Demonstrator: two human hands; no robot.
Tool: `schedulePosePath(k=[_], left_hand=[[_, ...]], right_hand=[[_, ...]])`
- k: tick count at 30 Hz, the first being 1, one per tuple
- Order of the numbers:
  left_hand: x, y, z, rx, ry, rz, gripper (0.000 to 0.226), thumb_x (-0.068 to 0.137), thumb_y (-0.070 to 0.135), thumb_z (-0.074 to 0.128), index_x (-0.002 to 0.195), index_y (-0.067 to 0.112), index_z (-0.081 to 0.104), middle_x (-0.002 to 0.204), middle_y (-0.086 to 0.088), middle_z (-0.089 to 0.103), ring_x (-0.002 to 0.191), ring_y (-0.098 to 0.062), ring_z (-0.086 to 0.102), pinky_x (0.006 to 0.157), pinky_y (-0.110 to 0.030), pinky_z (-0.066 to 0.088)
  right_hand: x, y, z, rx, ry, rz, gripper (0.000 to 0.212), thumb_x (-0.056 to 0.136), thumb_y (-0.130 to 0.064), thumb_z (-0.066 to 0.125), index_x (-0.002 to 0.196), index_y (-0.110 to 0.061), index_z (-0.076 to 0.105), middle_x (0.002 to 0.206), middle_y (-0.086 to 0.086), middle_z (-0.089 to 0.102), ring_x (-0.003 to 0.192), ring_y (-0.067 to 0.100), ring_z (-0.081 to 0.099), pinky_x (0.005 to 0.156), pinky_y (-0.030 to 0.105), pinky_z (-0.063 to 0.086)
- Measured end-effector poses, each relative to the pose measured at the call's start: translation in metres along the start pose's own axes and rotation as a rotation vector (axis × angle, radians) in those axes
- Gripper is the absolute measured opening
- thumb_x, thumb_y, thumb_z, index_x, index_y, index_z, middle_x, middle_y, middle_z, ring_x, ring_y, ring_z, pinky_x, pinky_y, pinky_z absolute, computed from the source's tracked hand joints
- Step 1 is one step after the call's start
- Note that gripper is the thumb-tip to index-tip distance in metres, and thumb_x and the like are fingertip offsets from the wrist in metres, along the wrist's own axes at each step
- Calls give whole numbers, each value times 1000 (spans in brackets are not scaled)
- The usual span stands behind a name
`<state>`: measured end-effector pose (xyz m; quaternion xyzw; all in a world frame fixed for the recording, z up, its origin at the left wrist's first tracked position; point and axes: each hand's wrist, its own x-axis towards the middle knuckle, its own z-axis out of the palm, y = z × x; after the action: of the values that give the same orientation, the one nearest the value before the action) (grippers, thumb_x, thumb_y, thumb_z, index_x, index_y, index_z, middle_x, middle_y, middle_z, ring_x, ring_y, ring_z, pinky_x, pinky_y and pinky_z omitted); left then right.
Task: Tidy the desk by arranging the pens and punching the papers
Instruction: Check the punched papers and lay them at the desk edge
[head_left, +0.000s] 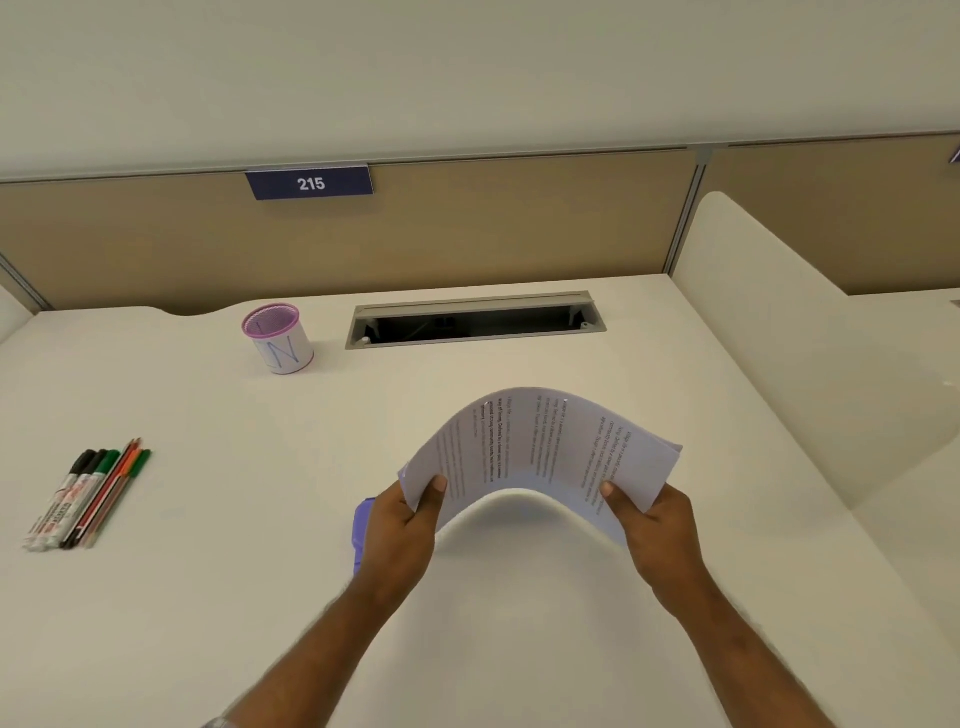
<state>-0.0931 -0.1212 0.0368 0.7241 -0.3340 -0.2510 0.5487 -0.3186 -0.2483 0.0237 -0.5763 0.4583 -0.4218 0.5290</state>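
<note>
A thin stack of white printed papers (540, 457) hangs above the white desk (208, 597), bowed upward into an arch, probably because both hands push its ends inward to square the sheets before punching. The left hand (402, 525) pinches the left end, thumb on top; the right hand (657, 525) pinches the right end likewise, so the stack spans between them. A purple punch (363, 535) peeks from behind the left hand. Farther left lie bundled markers and pencils (88, 496), with a pink mesh pen cup (278, 338) beyond.
</note>
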Motion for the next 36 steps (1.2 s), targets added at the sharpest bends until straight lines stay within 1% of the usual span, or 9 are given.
schedulePosePath(k=[3,7,12,19,21,24,27,31,36], left_hand=[[2,-2,3,4,-37,-46,27,101,24,51,124,17,62,104,5,69,98,-16,64,62,-7,49],[2,5,5,12,-33,-15,20,102,24,50,119,29,59,99,13,67,94,-10,63,60,-3,47],[1,5,7,47,-53,-43,23,103,23,47,121,26,60,99,13,67,93,-10,62,60,-4,48],[20,36,-11,43,-109,-9,27,101,19,52,85,35,67,84,14,73,72,-9,70,55,-16,51],[24,47,-19,17,-125,-13,26,100,19,54,85,33,69,82,14,74,70,-8,72,55,-17,53],[30,63,-32,-12,-144,-36,22,100,19,54,91,29,71,88,6,77,80,-19,74,68,-32,59],[33,80,-43,-105,-157,-38,19,101,17,51,105,21,69,97,-1,76,88,-25,72,78,-43,59],[32,90,-46,-307,-74,-71,26,100,15,51,124,10,61,113,-8,72,100,-29,68,88,-48,54],[25,86,-32,-699,39,-187,32,100,8,50,131,9,56,124,-10,68,111,-28,64,97,-44,50]], right_hand=[[1,5,1,-21,-33,34,18,89,-18,67,97,-33,63,95,-13,70,88,10,68,63,15,54],[2,6,-2,-31,-2,30,16,88,-18,68,91,-33,65,92,-16,71,85,5,69,59,12,53],[2,8,-8,-101,-94,64,18,89,-14,67,94,-31,64,91,-14,69,86,5,66,55,9,51],[11,-11,-19,-65,-65,59,22,82,-19,75,94,-34,64,93,-11,71,90,12,68,57,10,51],[11,-22,-23,-85,-116,-19,38,78,-27,79,110,-33,61,100,-12,69,97,11,67,64,13,54],[11,-27,-26,-166,-145,-31,87,71,-41,82,142,-33,32,132,-22,52,122,0,50,94,22,47],[9,-26,-26,-133,-33,119,115,62,-54,79,151,-37,7,154,-8,32,141,14,31,106,36,33],[4,-30,-18,65,-44,225,120,53,-68,76,151,-34,16,148,-2,41,132,20,46,104,36,36],[-6,-45,14,325,-180,211,113,50,-64,84,142,-18,38,127,4,62,113,19,64,98,44,51]])
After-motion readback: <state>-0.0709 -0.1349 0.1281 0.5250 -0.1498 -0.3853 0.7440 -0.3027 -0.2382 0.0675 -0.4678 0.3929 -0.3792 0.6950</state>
